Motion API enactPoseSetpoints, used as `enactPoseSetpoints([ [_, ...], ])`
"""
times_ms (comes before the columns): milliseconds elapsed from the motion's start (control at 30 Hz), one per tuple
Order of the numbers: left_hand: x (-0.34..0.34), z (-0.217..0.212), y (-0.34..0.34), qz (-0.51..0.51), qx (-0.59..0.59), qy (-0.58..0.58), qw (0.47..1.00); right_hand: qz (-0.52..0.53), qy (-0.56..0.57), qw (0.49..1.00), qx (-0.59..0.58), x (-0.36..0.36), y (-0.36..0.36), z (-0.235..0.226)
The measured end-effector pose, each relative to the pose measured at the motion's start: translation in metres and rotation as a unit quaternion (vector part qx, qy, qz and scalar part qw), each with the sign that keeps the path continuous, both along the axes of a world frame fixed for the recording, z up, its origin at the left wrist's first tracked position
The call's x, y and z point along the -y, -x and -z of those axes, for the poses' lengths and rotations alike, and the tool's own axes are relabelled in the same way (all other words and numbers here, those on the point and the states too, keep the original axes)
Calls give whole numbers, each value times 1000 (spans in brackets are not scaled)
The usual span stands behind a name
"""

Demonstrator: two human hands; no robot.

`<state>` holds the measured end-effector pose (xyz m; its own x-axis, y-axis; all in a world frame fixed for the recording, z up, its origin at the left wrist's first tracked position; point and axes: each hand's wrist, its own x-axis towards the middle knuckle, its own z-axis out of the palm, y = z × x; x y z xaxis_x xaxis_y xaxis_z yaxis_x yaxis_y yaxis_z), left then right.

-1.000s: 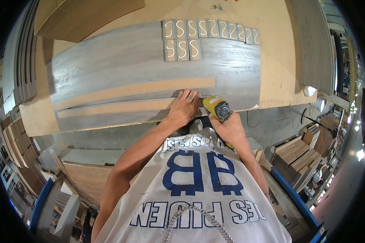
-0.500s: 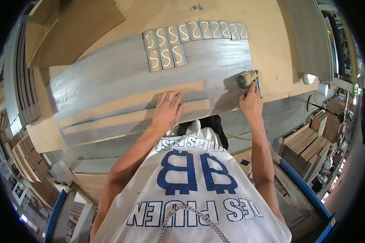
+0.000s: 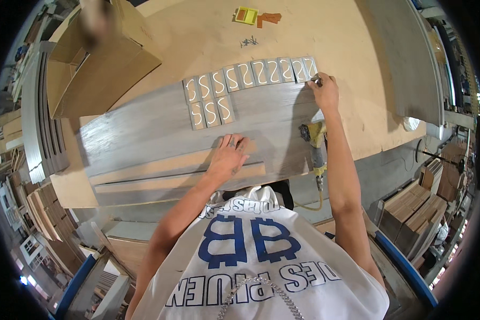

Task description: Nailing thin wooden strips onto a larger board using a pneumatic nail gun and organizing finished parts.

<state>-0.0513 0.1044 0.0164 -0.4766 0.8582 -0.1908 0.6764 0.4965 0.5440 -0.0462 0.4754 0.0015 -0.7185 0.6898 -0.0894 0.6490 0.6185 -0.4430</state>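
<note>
My left hand (image 3: 227, 159) lies with its fingers stretched over the tan strips (image 3: 181, 160) on a large grey wood-grain panel (image 3: 144, 125). My right hand (image 3: 326, 94) is closed at the near right corner of the last small grey block (image 3: 309, 68) in a row, fingertips pinched on its end. Several such blocks carry a white S-shaped bead, and a shorter row (image 3: 210, 113) lies below the left end. A yellow and black air nail gun (image 3: 317, 136), its hose trailing off the near edge, rests on the panel beside my right forearm.
An open cardboard box (image 3: 104, 80) stands at the far left. At the back are a yellow tray (image 3: 246, 15), orange-brown pieces (image 3: 269, 20) and small dark bits (image 3: 249, 41). Grey boards flank the table, left (image 3: 50, 117) and right (image 3: 405, 58). Wooden panels (image 3: 410, 205) are stacked beyond.
My right hand has let go of the nail gun and moved forward to the end of the block row. My left hand stays on the strips. The head view has shifted, bringing the yellow tray in.
</note>
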Motion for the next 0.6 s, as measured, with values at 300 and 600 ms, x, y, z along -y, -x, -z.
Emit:
enactPoseSetpoints([
  [300,0,-1,4,9,3,5,1000,20,-18,999,-46,-15,-1,27],
  [600,4,1,1,22,-19,-12,999,17,-44,998,-35,-4,10,15],
])
